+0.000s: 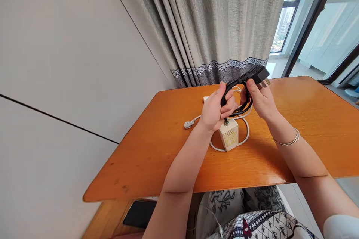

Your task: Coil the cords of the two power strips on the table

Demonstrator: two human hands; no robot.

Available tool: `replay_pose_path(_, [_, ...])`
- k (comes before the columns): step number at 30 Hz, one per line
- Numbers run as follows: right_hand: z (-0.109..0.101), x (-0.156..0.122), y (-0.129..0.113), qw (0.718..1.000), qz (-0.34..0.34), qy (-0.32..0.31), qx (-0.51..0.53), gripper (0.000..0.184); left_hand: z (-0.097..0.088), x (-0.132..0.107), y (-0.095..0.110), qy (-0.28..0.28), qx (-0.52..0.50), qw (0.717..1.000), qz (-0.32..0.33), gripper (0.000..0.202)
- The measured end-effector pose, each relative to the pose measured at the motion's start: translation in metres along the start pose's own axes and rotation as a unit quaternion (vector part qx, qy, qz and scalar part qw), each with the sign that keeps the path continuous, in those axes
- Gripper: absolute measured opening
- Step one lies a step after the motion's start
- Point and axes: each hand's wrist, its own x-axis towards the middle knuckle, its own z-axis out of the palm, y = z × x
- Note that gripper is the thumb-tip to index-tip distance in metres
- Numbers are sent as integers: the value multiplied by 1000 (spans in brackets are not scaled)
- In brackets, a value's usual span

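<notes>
My left hand (215,109) is closed around a black power cord (230,86) gathered in loops above the table. My right hand (262,101) grips the same cord beside its black plug (256,73), thumb on top; the plug's metal prongs point down and to the right. Just below my left hand stands a cream-coloured box (230,135) with a worn yellowish label, and a black cord enters its top. A white cable (246,129) loops around the box. Its white end piece (189,124) lies to the left on the table.
An orange-brown wooden table (157,157) spreads under my hands, with rounded corners. Behind it hangs a grey curtain (224,18); a pale wall panel (70,52) stands at the left. A dark phone-like slab (139,213) lies below the table's front edge.
</notes>
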Motion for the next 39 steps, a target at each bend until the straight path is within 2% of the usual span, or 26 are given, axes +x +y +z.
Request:
replay_pose_path(7, [10, -2, -15, 984, 38, 51, 165, 57, -5, 0, -2, -35, 64, 997, 21, 52])
replay_pose_path(13, [12, -1, -15, 972, 87, 59, 211, 60, -9, 2, -8, -50, 89, 993, 62, 42])
replay_pose_path(18, [7, 0, -13, 959, 117, 48, 254, 57, -12, 2, -10, -94, 106, 987, 82, 43])
replay_pose_path(24, [2, 0, -19, 948, 153, 10, 277, 55, -14, 4, -10, -97, 110, 985, 92, 41])
replay_pose_path(27, [3, 0, -19, 949, 151, 9, 275, 56, -15, 5, -11, -92, 133, 983, 85, 37])
replay_pose_path(32, [9, -1, -14, 955, 118, 52, 266, 57, -16, 7, -12, -89, 165, 978, 94, 31])
replay_pose_path(36, [11, -2, -11, 963, 86, 76, 242, 58, -19, 9, -15, -64, 191, 967, 154, 39])
replay_pose_path(39, [11, -2, -11, 973, 72, 76, 207, 58, -21, 8, -16, -27, 240, 945, 222, 42])
